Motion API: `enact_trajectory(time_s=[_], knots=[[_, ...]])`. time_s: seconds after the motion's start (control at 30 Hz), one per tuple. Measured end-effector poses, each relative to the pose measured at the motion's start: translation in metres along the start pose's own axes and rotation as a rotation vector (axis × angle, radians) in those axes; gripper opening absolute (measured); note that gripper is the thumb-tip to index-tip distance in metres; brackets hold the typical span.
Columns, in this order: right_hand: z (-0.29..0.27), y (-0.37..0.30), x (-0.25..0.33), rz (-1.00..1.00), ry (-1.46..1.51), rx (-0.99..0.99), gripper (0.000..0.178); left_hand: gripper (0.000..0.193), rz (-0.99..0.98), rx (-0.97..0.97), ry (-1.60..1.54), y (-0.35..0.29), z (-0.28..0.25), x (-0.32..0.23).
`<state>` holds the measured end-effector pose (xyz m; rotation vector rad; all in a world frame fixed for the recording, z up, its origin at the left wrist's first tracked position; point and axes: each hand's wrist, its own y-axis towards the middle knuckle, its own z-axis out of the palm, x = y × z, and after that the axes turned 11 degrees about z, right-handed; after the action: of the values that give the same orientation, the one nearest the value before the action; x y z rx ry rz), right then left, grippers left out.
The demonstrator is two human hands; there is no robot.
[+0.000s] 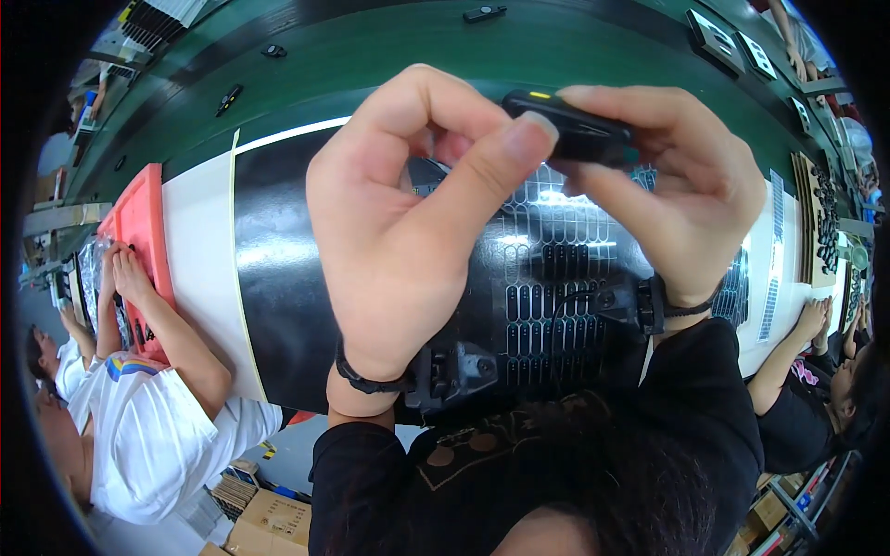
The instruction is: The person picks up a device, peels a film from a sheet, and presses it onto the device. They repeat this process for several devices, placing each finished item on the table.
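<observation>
Up in front of me, both hands grip a small black oblong device (593, 132) with a yellow mark on its top edge. My left hand (399, 185) is closed, its thumb and fingers pinching the left end. My right hand (691, 167) pinches the other end between thumb and fingers. Fingers cover both ends, so its exact kind does not show. Below the hands lies a sheet of oblong stickers (547, 306) in rows, partly clear and partly dark, on a black mat (287, 250).
Beyond the table runs a green conveyor belt (343, 60) carrying small black devices (484, 13) and white-faced trays (716, 42). At left stands a red bin (153, 222) with a co-worker's hands (130, 271) at it. Another co-worker (807, 380) sits at right. Cardboard boxes (269, 524) stand behind.
</observation>
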<state>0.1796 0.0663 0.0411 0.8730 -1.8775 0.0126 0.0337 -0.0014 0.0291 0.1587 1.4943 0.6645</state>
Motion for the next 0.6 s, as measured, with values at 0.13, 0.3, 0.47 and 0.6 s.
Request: enact_trajectory(time_s=[0.13, 0.3, 0.47, 0.6], knots=[[0.0015, -0.0009, 0.0002, 0.063, 0.16, 0.029, 0.03, 0.007, -0.016, -0.008, -0.064, -0.0002, -0.0002, -0.0029], [-0.0017, -0.0056, 0.0065, 0.095, 0.122, 0.049, 0.031, 0.009, 0.009, -0.012, 0.005, -0.0045, 0.002, -0.0053], [-0.0019, -0.0058, 0.0084, 0.085, 0.064, 0.05, 0.03, 0.011, 0.055, -0.018, 0.1, -0.0055, 0.0016, -0.0043], [0.0002, -0.0044, 0.0064, 0.057, 0.048, 0.038, 0.03, 0.011, 0.061, -0.012, 0.138, -0.0042, -0.0006, -0.0025]])
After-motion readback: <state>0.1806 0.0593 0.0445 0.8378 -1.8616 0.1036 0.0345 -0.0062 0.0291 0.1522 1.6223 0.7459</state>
